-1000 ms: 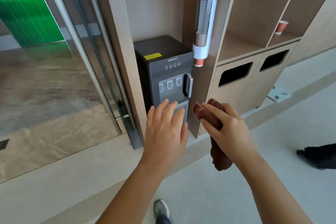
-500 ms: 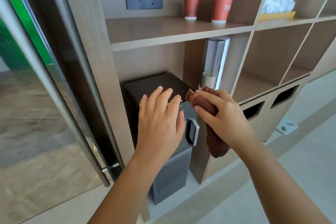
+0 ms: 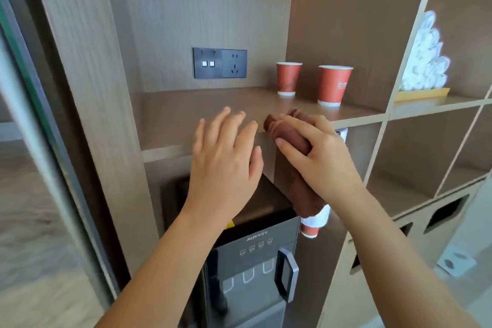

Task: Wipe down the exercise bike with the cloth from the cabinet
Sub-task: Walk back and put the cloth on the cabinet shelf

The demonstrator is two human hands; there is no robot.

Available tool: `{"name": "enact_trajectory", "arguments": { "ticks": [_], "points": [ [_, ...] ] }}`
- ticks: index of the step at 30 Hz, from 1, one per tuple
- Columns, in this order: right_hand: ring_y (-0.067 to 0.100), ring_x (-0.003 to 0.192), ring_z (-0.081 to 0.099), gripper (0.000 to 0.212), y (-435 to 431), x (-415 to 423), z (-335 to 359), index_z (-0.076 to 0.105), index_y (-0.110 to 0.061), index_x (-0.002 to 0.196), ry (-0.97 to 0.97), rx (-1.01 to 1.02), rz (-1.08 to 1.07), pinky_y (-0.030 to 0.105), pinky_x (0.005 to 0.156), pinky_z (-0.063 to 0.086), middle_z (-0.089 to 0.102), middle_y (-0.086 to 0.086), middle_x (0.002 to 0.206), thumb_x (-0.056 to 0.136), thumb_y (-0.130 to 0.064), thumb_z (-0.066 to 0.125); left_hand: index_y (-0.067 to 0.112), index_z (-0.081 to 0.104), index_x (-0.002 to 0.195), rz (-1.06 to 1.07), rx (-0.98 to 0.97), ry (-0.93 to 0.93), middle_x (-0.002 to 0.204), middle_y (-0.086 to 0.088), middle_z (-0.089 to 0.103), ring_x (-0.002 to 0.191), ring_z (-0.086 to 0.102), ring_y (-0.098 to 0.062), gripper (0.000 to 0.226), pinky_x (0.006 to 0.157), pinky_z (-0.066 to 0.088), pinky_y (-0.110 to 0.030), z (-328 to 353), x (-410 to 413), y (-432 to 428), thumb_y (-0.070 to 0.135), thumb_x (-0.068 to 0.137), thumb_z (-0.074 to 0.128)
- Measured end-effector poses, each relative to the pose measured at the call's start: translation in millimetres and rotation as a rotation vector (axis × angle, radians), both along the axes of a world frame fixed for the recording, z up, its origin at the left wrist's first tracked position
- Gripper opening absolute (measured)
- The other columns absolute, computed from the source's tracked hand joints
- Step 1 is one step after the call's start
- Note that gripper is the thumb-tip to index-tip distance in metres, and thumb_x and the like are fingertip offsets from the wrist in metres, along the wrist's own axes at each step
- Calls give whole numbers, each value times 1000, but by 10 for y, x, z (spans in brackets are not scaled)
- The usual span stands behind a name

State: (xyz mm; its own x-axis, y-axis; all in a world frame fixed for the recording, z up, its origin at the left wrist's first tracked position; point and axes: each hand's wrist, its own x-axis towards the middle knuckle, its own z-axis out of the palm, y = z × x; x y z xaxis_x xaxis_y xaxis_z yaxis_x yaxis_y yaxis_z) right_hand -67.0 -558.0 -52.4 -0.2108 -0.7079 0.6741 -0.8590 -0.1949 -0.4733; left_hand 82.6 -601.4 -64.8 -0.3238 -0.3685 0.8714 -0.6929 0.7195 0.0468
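Note:
A rolled reddish-brown cloth (image 3: 285,129) is gripped in my right hand (image 3: 319,152), its upper end level with the front edge of the wooden cabinet shelf (image 3: 186,117) and its lower end hanging down behind my wrist. My left hand (image 3: 226,162) hovers just left of it with fingers spread and straight, holding nothing, in front of the shelf edge. No exercise bike is in view.
Two red paper cups (image 3: 288,78) (image 3: 334,85) stand on the shelf to the right. A switch and socket panel (image 3: 220,63) is on the back wall. A dark water dispenser (image 3: 255,255) sits below, a cup dispenser (image 3: 314,221) beside it. White rolled towels (image 3: 423,61) fill the right compartment. A glass door (image 3: 40,168) stands left.
The view has tilted upward and closer to the cabinet. Both hands have risen from in front of the water dispenser to the shelf edge, the right one still gripping the cloth.

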Motion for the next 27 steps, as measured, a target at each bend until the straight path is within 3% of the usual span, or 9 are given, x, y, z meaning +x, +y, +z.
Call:
{"name": "enact_trajectory", "arguments": {
  "ticks": [6,15,17,19,21,23,27],
  "points": [
    [31,108,53,40,-372,-135,355,55,-28,125,63,-96,78,45,95,42,52,7,120,85,-28,61,3,63,110,140,-31,-9,118,-18,61,118,51,-37,34,100,33,-56,254,-54,-268,14,78,66],
    [39,100,52,41,-1084,47,924,51,-29,127,231,-100,86,47,86,46,50,13,116,87,-35,55,4,64,110,333,-2,12,117,-17,63,116,54,-36,33,99,34,-56,408,77,-538,19,82,59],
    [40,108,48,42,-1292,129,940,48,-31,129,236,-12,78,46,90,45,47,12,127,89,-38,52,5,65,111,367,47,32,118,-17,63,115,54,-35,38,99,34,-56,400,93,-556,24,81,54],
    [38,124,40,47,-1498,197,867,39,-33,135,235,207,88,48,101,38,37,10,142,90,-45,48,5,64,112,390,81,55,118,-17,63,115,55,-35,42,98,34,-57,382,117,-572,27,79,52],
    [40,136,21,63,-1671,250,742,21,-37,142,340,558,67,59,109,22,18,8,154,87,-61,40,5,63,114,412,96,47,119,-17,62,114,55,-36,45,96,35,-58,355,138,-593,30,78,53],
    [44,140,-1,78,-1787,273,648,3,-42,143,473,772,15,67,106,4,-2,4,157,79,-76,31,5,62,116,448,100,6,119,-17,62,114,55,-36,48,95,36,-58,326,149,-618,32,78,52],
    [43,139,-12,87,-1851,265,633,-8,-44,141,512,787,12,69,104,-3,-13,3,156,72,-83,28,8,60,119,495,126,-52,123,-15,61,115,55,-35,56,94,37,-57,323,163,-643,42,82,35]
  ]
}}
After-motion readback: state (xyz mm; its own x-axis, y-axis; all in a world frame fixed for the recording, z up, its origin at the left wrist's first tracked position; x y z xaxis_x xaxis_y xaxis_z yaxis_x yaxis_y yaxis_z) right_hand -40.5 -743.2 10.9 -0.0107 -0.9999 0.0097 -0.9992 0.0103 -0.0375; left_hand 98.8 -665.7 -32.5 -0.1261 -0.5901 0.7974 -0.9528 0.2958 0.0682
